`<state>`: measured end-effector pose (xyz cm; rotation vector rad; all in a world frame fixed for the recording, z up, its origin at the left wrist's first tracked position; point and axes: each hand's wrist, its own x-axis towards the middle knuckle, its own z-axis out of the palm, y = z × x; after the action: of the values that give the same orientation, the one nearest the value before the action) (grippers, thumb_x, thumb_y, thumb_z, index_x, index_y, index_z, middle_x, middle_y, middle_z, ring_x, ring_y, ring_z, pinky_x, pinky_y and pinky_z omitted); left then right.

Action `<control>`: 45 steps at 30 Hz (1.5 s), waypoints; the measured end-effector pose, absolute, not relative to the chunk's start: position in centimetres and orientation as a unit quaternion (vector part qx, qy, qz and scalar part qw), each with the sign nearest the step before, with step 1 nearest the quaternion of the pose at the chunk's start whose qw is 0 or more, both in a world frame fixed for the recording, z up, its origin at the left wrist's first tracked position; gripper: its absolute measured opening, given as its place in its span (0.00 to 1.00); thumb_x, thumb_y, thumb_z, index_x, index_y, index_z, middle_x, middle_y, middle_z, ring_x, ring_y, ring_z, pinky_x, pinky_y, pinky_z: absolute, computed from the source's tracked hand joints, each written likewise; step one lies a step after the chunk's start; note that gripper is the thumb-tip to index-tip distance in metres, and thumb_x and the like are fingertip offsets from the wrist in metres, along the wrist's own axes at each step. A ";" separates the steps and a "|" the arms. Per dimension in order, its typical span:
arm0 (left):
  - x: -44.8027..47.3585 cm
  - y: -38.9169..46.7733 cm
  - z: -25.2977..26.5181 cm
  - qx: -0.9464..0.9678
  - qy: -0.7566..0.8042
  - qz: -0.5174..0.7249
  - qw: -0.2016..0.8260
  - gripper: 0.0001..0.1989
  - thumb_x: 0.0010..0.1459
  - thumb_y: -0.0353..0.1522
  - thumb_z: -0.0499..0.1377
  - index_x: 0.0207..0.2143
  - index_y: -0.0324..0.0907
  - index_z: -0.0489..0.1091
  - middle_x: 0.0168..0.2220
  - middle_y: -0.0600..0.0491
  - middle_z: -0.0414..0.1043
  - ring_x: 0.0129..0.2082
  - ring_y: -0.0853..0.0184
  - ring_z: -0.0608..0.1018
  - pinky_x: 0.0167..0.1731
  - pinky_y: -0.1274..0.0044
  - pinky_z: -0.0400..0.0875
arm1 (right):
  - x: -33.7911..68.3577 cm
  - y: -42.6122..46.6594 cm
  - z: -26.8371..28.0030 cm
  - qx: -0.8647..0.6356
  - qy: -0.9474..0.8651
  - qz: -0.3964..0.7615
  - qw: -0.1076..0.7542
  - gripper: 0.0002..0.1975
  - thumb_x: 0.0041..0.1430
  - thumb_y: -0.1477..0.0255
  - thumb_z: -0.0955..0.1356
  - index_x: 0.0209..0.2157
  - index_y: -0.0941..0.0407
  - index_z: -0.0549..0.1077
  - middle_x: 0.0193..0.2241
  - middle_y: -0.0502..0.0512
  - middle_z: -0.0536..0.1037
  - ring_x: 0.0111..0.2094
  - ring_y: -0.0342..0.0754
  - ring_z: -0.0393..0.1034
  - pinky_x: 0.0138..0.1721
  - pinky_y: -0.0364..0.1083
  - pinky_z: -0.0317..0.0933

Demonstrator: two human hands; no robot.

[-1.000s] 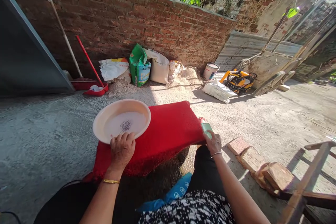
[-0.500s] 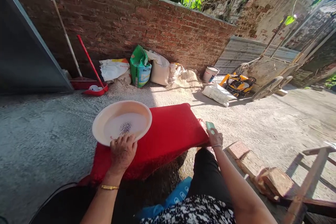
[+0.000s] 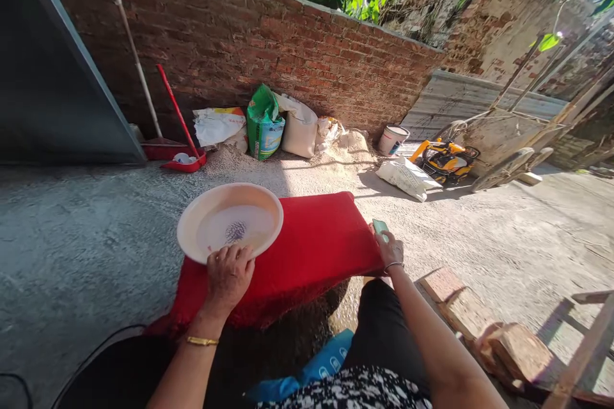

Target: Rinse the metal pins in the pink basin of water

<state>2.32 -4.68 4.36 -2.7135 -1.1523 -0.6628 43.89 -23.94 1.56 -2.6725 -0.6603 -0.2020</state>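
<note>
A wide cream-coloured basin (image 3: 192, 220) with whitish liquid and a dark patterned patch in its middle rests on the left part of a low surface covered with red cloth (image 3: 326, 230). My left hand (image 3: 231, 275) is closed over the basin's near rim, fingers curled inside and a gold bracelet on the wrist. At the cloth's right end, my right hand (image 3: 392, 250) grips a small pale green rectangular bar (image 3: 380, 229), which looks like soap. That hand lies right beside the cloth's corner; whether it touches the cloth I cannot tell.
Along the brick wall (image 3: 211, 45) stand a green sack (image 3: 265, 128), a pale sack (image 3: 300, 133), a bucket (image 3: 393, 139) and a red dustpan (image 3: 185, 163). A yellow toy vehicle (image 3: 446, 160) sits at the right. Bricks (image 3: 467, 310) lie near my right arm; a blue printed item (image 3: 321, 358) is by my lap.
The view has turned slightly, so the scene sits farther right. My right hand with the green bar has moved a little left against the cloth's corner. My left hand stays on the basin rim.
</note>
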 end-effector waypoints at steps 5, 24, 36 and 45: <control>1.3 -5.0 5.4 -0.900 -0.373 -0.224 0.009 0.14 0.57 0.38 0.57 0.45 0.45 0.71 0.42 0.47 0.72 0.46 0.56 0.70 0.51 0.62 0.56 | 39.0 -22.9 0.9 -0.910 -0.287 -0.032 0.297 0.28 0.58 0.49 0.59 0.50 0.53 0.71 0.36 0.57 0.68 0.38 0.52 0.65 0.41 0.48 0.59; -1.0 -3.9 6.2 -0.890 -0.371 -0.260 -0.041 0.09 0.62 0.34 0.52 0.37 0.43 0.71 0.37 0.51 0.75 0.41 0.63 0.73 0.51 0.66 0.57 | 16.8 -16.3 -0.6 -0.690 -0.707 -0.012 0.155 0.17 0.59 0.58 0.66 0.48 0.48 0.72 0.38 0.57 0.67 0.37 0.51 0.62 0.40 0.49 0.59; -0.4 -4.3 6.4 -0.889 -0.377 -0.256 -0.041 0.11 0.63 0.35 0.51 0.35 0.44 0.72 0.34 0.50 0.73 0.40 0.62 0.72 0.48 0.66 0.58 | 18.9 -14.8 0.8 -0.768 -0.626 -0.013 0.138 0.17 0.60 0.58 0.65 0.47 0.51 0.73 0.36 0.57 0.68 0.38 0.51 0.66 0.39 0.47 0.60; 0.9 -4.3 6.0 -0.898 -0.373 -0.230 -0.039 0.12 0.64 0.37 0.50 0.34 0.44 0.72 0.35 0.50 0.73 0.39 0.60 0.72 0.43 0.66 0.57 | 22.6 -17.5 2.5 -0.853 -0.511 -0.015 0.103 0.18 0.59 0.58 0.66 0.48 0.52 0.71 0.37 0.57 0.67 0.36 0.52 0.66 0.35 0.47 0.59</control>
<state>0.85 -4.28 6.05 -2.8933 -1.2023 -0.7422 22.62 -17.54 2.53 -2.5174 -1.5091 -0.0443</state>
